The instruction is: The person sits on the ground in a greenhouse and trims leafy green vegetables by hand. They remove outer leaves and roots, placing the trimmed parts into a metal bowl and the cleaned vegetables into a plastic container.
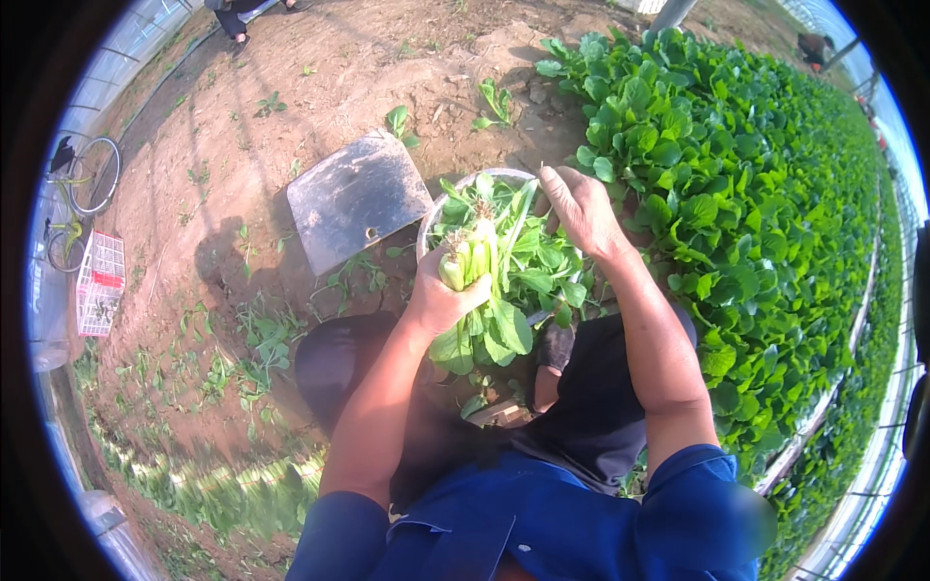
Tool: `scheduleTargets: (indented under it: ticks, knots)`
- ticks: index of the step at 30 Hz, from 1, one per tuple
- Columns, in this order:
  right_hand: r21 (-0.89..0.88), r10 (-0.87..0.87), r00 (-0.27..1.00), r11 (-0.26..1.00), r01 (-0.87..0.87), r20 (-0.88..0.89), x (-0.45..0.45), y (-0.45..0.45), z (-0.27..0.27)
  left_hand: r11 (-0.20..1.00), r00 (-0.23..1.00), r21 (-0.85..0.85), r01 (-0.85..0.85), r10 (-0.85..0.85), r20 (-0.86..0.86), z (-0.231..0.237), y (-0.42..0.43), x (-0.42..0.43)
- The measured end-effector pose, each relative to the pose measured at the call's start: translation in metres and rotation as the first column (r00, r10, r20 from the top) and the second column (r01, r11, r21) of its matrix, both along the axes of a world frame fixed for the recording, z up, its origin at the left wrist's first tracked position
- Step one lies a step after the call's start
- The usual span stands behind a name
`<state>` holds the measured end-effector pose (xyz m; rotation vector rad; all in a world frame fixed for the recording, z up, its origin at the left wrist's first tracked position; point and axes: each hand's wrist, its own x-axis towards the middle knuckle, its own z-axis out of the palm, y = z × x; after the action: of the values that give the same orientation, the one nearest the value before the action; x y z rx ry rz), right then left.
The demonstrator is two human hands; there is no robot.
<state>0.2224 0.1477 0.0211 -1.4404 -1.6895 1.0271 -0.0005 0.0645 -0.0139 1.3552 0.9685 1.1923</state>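
My left hand [439, 294] grips a bunch of leafy greens [476, 254] by its pale stalks. The roots point up and away from me, and the leaves hang down towards my knees. Below the bunch sits a round tub [427, 225] with a pale rim, heaped with loose greens [541, 254]. My right hand [577, 207] is over the tub's far right rim, fingers curled and thumb against them. A pale stalk in the tub reaches close to those fingertips; whether they pinch anything is unclear.
A flat, dirt-smeared board [360, 200] lies left of the tub. Dense growing greens [755, 232] fill the right side. Tied bunches [232, 486] line the ground at lower left. A plastic crate [102, 283] and a bicycle [91, 178] stand far left. Another person's legs [232, 25] show at the top.
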Motion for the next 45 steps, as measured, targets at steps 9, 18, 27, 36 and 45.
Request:
scheduleTargets:
  ticks: [9, 18, 27, 36, 45]
  knots:
    - [0.418, -0.196, 0.868, 0.908, -0.014, 0.455, 0.024, 0.006, 0.003, 0.991, 0.982, 0.123, -0.053, 0.074, -0.173, 0.003, 0.001, 0.003]
    - [0.582, 0.129, 0.967, 0.778, -0.236, 0.22, 0.016, 0.009, 0.001, 0.874, 0.818, 0.482, 0.061, 0.233, -0.526, 0.013, 0.007, 0.005]
    - [0.556, -0.435, 0.777, 0.82, 0.133, 0.455, 0.05, 0.015, -0.015, 0.857, 0.858, 0.515, -0.009, 0.271, -0.435, 0.012, 0.008, 0.005]
    - [0.027, -0.095, 0.961, 0.996, 0.091, 0.26, 0.051, 0.008, 0.002, 0.962, 0.915, 0.269, -0.055, 0.156, -0.372, 0.01, 0.003, -0.002]
    - [-0.143, 0.101, 0.797, 0.963, -0.229, -0.596, -0.008, -0.018, 0.008, 0.96, 0.951, -0.18, 0.216, -0.165, 0.262, 0.008, 0.003, -0.007]
